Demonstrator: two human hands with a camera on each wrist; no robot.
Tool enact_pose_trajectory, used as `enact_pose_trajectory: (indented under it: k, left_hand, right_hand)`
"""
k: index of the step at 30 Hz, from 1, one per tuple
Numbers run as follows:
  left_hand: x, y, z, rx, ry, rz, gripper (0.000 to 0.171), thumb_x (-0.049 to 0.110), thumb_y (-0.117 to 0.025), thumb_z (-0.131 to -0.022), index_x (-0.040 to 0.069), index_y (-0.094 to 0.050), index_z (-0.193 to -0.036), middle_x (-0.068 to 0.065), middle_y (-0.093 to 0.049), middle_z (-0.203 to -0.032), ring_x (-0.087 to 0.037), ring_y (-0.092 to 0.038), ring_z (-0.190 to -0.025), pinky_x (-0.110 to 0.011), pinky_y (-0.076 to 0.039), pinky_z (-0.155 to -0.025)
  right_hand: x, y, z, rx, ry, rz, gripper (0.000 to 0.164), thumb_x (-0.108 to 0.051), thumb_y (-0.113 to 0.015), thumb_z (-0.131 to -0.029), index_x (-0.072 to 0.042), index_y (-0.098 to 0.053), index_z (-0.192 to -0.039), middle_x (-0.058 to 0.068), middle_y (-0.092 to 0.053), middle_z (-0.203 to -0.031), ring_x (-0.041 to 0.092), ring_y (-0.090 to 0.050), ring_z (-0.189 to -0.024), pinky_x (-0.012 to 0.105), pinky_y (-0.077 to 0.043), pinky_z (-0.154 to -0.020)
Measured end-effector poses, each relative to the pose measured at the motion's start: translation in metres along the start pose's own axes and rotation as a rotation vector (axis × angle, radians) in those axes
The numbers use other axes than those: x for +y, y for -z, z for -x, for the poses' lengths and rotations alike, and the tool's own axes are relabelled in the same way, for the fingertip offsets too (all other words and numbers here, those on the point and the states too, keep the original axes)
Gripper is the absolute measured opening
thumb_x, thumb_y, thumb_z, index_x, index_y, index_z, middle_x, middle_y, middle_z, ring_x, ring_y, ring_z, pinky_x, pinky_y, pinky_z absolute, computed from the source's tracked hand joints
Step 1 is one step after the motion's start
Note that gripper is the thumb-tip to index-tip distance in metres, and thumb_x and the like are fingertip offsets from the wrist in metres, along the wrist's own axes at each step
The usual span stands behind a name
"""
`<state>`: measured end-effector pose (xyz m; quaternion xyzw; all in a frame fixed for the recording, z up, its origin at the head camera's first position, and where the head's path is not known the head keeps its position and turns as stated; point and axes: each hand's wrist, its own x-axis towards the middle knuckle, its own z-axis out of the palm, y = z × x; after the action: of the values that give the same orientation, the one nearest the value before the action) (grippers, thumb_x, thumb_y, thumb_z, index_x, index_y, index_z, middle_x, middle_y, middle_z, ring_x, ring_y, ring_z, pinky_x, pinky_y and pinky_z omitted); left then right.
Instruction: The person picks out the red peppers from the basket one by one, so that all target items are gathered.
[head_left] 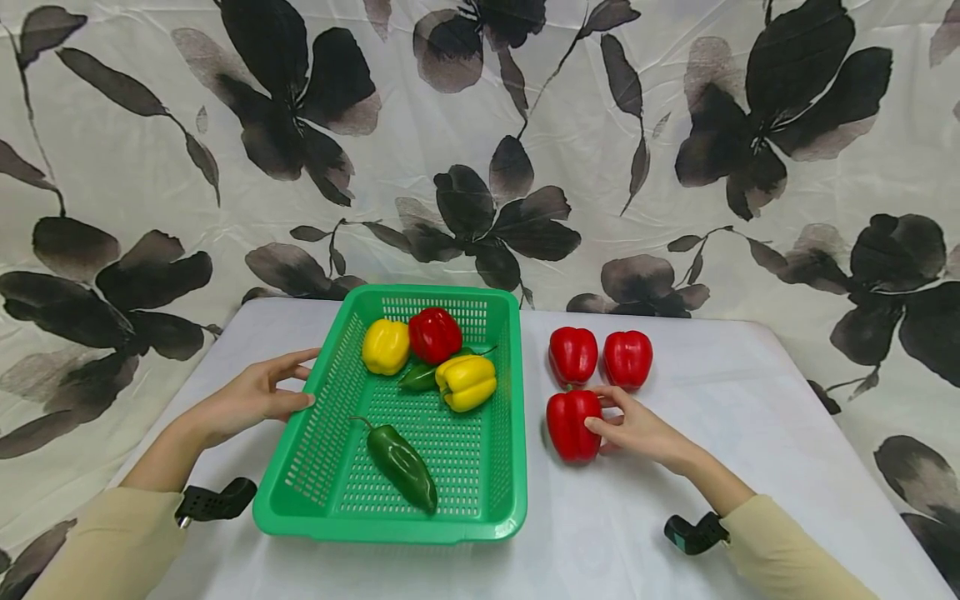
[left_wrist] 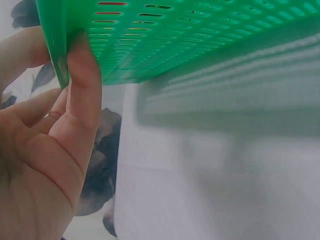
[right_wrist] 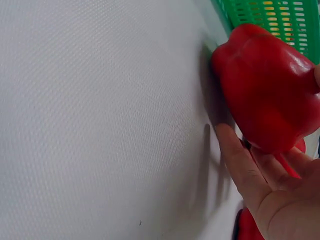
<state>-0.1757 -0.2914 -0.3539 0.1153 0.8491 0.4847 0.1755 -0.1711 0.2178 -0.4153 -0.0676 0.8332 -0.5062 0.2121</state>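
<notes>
The slotted basket point(head_left: 390, 528) is pinched by the left hand point(head_left: 251, 402); right of it, a glossy pepper point(head_left: 570, 427) by the right hand point(head_left: 641, 429).

Glossy peppers point(head_left: 572, 425), plastic basket point(head_left: 390, 528), apparently matt tablecloth point(head_left: 712, 367).

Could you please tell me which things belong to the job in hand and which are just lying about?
Likely part of the job:
red bell pepper, in the right hand
green plastic basket, gripped by the left hand
inside it: two yellow bell peppers, another red bell pepper, two long green peppers
two loose red bell peppers

Just surroundings:
white tablecloth
floral backdrop
wrist cameras
</notes>
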Motion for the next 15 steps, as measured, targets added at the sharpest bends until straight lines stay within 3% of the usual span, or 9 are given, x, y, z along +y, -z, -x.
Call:
enact_pose_trajectory:
  k: [6,15]
  left_hand:
    - [0.000,0.000,0.001,0.002,-0.005,0.002,0.073,0.018,-0.061,-0.088,0.008,-0.019,-0.147,-0.025,-0.039,-0.130,-0.025,-0.063,-0.088,-0.037,-0.055,-0.075]
    - [-0.001,0.000,0.000,0.000,0.000,0.001,0.073,0.017,-0.061,-0.088,0.008,-0.018,-0.147,-0.025,-0.039,-0.130,-0.025,-0.064,-0.087,-0.037,-0.055,-0.075]
  right_hand:
    - [0.003,0.004,-0.001,-0.007,-0.029,0.026,0.072,-0.034,-0.064,-0.084,-0.003,-0.029,-0.139,0.018,-0.046,-0.128,0.023,-0.056,-0.100,0.036,-0.055,-0.076]
    - [0.011,0.013,0.001,-0.085,-0.019,-0.027,0.072,-0.034,-0.061,-0.087,0.001,-0.026,-0.140,0.020,-0.043,-0.131,0.024,-0.055,-0.104,0.036,-0.054,-0.079]
